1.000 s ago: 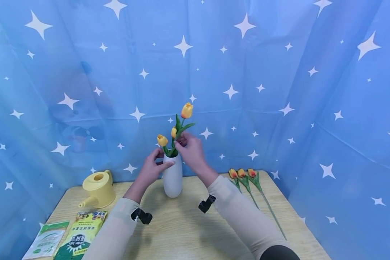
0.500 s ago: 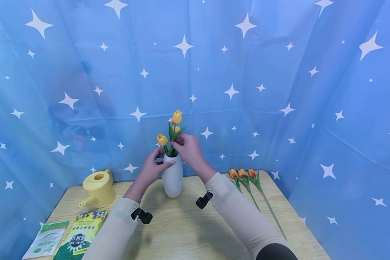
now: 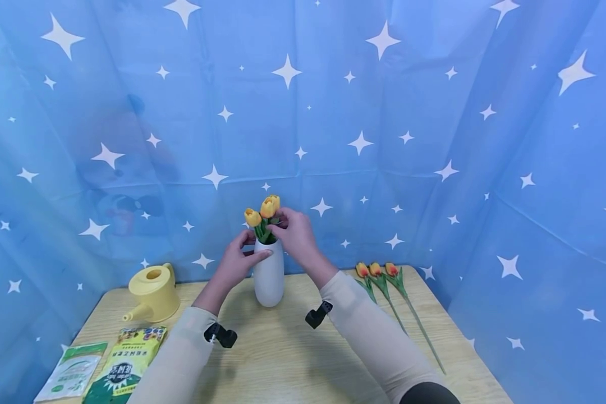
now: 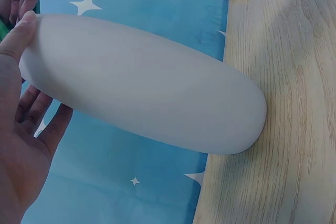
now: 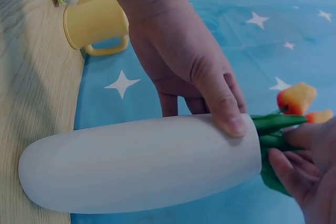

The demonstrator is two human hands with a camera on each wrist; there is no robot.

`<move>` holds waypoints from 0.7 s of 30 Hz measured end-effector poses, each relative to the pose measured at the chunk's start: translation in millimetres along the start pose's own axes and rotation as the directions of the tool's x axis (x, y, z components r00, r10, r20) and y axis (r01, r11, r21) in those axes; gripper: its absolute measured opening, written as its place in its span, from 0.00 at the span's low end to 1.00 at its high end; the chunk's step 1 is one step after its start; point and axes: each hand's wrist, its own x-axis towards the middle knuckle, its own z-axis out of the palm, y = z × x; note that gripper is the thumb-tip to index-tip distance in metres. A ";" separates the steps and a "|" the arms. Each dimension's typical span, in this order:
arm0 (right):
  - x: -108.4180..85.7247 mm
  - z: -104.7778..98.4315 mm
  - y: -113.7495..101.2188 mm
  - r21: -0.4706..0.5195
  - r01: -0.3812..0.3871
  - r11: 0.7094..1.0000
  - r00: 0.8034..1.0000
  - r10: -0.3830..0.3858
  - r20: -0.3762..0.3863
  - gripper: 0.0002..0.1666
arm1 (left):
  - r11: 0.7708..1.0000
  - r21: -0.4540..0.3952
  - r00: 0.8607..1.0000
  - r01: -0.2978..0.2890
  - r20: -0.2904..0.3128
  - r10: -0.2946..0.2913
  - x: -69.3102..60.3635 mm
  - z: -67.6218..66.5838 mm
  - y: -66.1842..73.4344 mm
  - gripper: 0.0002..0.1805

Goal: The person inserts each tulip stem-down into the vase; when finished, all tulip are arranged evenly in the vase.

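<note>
A white vase [image 3: 269, 275] stands upright near the table's back edge, three yellow tulips [image 3: 253, 217] bunched in its mouth. My left hand [image 3: 235, 262] grips the vase near its rim, thumb in front and fingers behind; the left wrist view shows the thumb on the vase [image 4: 142, 82]. Just above the rim, my right hand [image 3: 298, 235] pinches the green part of a tulip at the right of the bunch. In the right wrist view, its fingers are among the green leaves [image 5: 275, 123]; the stems inside the vase are hidden.
A yellow watering can [image 3: 154, 294] stands at the table's back left, with a green-and-yellow bag [image 3: 126, 365] and a white-and-green packet [image 3: 73, 371] before it. Three orange-yellow tulips [image 3: 391, 270] lie at the right, beside my right sleeve. A blue star-patterned curtain [image 3: 333, 101] hangs behind.
The tallest tulip has come down and slightly left, its bloom now level with the others. My right hand has shifted slightly left with it. My left hand and the vase have stayed put.
</note>
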 end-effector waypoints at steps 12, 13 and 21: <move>-14.5 -13.1 1.8 0.158 0.034 0.987 0.998 -0.026 -0.050 0.18 | 1.000 -0.011 1.000 -0.009 0.012 0.009 -0.3 -0.1 -0.6 0.33; -16.1 -15.1 1.5 0.172 0.036 0.984 0.998 -0.027 -0.057 0.18 | 1.000 -0.011 1.000 -0.008 0.012 0.008 -0.5 -0.2 0.0 0.33; -29.8 -31.8 4.4 0.290 0.049 0.956 0.992 -0.012 -0.126 0.13 | 1.000 -0.012 1.000 0.000 0.015 0.000 -1.1 -1.1 -0.5 0.34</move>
